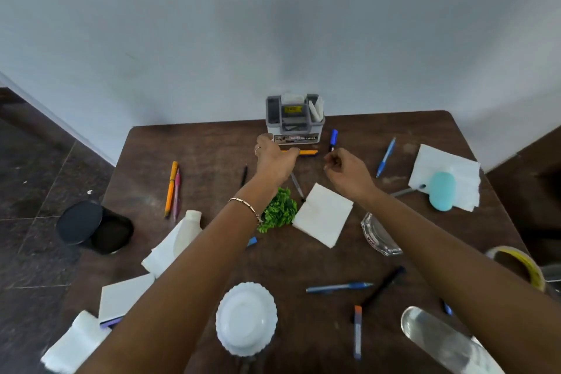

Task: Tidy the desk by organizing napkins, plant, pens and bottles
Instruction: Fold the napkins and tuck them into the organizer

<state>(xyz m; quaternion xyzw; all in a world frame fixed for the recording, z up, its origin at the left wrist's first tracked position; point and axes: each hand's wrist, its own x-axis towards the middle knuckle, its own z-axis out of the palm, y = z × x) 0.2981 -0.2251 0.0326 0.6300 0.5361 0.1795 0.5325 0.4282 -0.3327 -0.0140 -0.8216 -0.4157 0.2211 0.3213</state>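
Note:
A grey desk organizer (294, 118) with napkins in it stands at the desk's far edge by the wall. Just in front of it lies an orange pen (308, 152), and my left hand (274, 159) pinches its left end. My right hand (344, 168) hovers to the right with loosely curled fingers and holds nothing. A blue marker (334, 138) lies beside the organizer. Under my left forearm sits a green plant (279, 211), next to a white napkin (323, 214). A turquoise bottle (442, 191) lies on a napkin stack (446, 162) at the right.
Loose pens are scattered about: orange and pink (171, 191) at the left, blue (385, 158) at the right, blue (338, 287) and black (384, 285) near me. There are also a white bottle (186, 234), a white pot (246, 317), a glass dish (379, 237), a tape roll (516, 264) and a black bin (94, 226) on the floor.

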